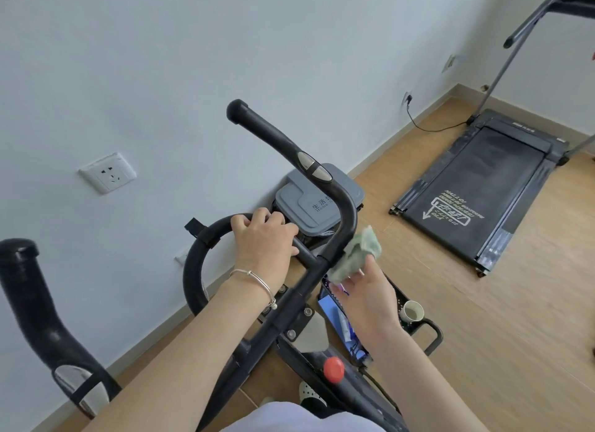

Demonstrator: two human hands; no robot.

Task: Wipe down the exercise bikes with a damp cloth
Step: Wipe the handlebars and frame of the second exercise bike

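While the left hand (264,238) curled round the black loop bar (206,238) of the exercise bike (283,315), the right hand (370,298) pinched a crumpled green cloth (359,253) in its fingertips, holding it against the bike's curved right handlebar (347,212).

I saw a pale wall (161,61) with a white socket (108,173), a wooden floor (483,319), and a black treadmill (483,187) lying beyond.

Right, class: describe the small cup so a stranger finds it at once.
Start at the black exercise bike by the wall. Below its handlebar a black tray juts right of a lit screen. The cup stands on it, the only pale round thing there.
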